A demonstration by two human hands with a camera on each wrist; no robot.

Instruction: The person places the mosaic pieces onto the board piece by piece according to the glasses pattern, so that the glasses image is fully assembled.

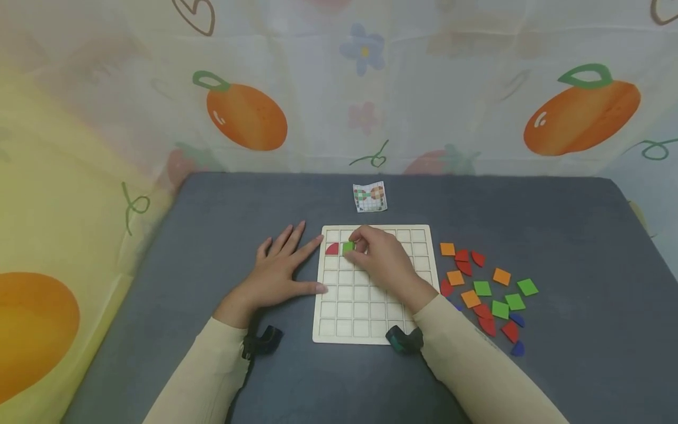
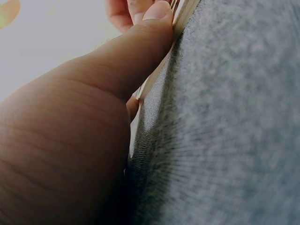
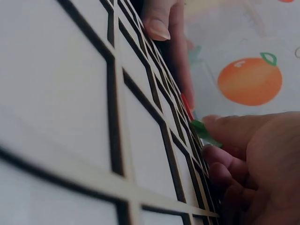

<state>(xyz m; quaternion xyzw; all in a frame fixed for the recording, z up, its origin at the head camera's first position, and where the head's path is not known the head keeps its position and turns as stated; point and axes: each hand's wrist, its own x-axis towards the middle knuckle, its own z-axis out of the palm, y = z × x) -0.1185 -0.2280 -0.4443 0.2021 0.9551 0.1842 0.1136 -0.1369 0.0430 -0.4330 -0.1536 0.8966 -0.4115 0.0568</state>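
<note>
Cream sleeves (image 1: pixel 196 377) enter from the bottom of the head view, the right sleeve (image 1: pixel 477 353) crossing the lower right corner of the pale board (image 1: pixel 349 340), near scattered loose pieces (image 1: pixel 499 310) at centre right; dragged sideways, that forearm could sweep the closest ones away. Left of centre, the left hand (image 1: pixel 281 274) lies with fingers spread and straight, holding nothing, its index fingertip and thumb at the board's left edge; an uneven push there might slide the board across the grey table (image 1: pixel 582 259). Near the middle, the right hand (image 1: pixel 389 262) pinches a green tile (image 1: pixel 346 247), thumb and fingers closed to its thickness. The tile is at the board's second row, second cell from the left, and looks tilted in the right wrist view, so a raised divider could catch it; whether it touches the cell cannot be told. A stray fingertip might knock the red quarter-round piece (image 1: pixel 332 249) one cell leftward. Farthest, at upper centre, a small printed card (image 1: pixel 370 206) lies apart from the board; an overlong reach could nudge it.
</note>
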